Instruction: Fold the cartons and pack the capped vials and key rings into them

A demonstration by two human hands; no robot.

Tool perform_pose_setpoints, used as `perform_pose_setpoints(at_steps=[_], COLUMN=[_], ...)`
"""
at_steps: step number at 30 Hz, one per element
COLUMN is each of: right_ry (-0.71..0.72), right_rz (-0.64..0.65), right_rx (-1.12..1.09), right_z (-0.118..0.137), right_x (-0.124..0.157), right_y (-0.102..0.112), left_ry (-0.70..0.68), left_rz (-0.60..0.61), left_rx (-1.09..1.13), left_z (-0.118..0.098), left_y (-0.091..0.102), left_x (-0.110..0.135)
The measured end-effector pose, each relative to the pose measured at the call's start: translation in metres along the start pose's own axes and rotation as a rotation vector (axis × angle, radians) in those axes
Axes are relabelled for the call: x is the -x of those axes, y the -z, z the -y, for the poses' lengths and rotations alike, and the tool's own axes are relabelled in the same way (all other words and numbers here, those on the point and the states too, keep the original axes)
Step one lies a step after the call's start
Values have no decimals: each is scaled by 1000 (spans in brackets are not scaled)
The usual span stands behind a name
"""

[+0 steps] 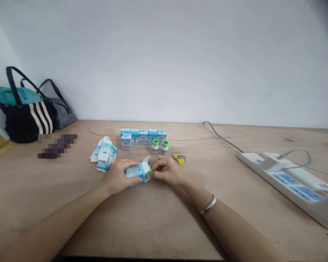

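Note:
My left hand [118, 177] is wrapped round a small blue and white carton [136, 171], held on its side just above the table. The carton's right end is open with a flap raised, and a bit of green [149, 169] shows in the opening. Close against that end is my right hand [168, 171], fingers curled and pinched; what they grip is hidden. Two small clear bottles with green caps, a left bottle [155, 146] and a right bottle [164, 147], stand just behind. Opened, flattened cartons [105, 153] lie in a pile behind my left hand.
Several closed cartons [143, 137] stand in a row at the back, one carton [126, 142] in front. A yellow-handled tool [179, 158] lies right of the bottles. Power strips [287, 182] with a grey cable occupy the right side. A striped black bag [30, 120] sits far left.

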State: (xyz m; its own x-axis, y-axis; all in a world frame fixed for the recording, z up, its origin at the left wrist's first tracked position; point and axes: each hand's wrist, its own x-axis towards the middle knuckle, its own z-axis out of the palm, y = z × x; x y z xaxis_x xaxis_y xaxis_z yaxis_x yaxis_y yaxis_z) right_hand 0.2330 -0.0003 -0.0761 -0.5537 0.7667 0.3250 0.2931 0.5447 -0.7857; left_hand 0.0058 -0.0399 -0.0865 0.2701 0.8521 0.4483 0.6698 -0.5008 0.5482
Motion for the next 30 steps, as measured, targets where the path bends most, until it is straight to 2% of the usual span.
perform_pose_setpoints(at_steps=[5, 8, 10, 14, 17, 20, 24, 26, 30], right_ry=[-98, -142, -137, -131, -155, -157, -112, -109, -48], right_rz=[1, -89, -206, -420, -454, -448, -520, -443, 43], right_rx=[-191, -238, -175, 137, 306, 386, 428, 485, 518], right_z=[-1, 3, 3, -7, -17, -23, -17, -7, 15], right_x=[1, 1, 1, -2, -5, -9, -8, -4, 9], right_y=[12, 22, 30, 37, 31, 22, 17, 18, 12], left_ry=[7, 12, -1, -66, -81, -29, 17, 23, 34], left_rz=[17, 31, 45, 98, 144, 150, 152, 161, 180], left_rx=[-8, -4, -4, -8, -16, -29, -5, 9, 28], left_z=[0, 3, 4, 4, 3, 6, 8, 8, 6], left_y=[1, 1, 2, 10, 17, 20, 19, 17, 17], left_x=[1, 1, 0, -1, 0, 1, 1, 1, 1])
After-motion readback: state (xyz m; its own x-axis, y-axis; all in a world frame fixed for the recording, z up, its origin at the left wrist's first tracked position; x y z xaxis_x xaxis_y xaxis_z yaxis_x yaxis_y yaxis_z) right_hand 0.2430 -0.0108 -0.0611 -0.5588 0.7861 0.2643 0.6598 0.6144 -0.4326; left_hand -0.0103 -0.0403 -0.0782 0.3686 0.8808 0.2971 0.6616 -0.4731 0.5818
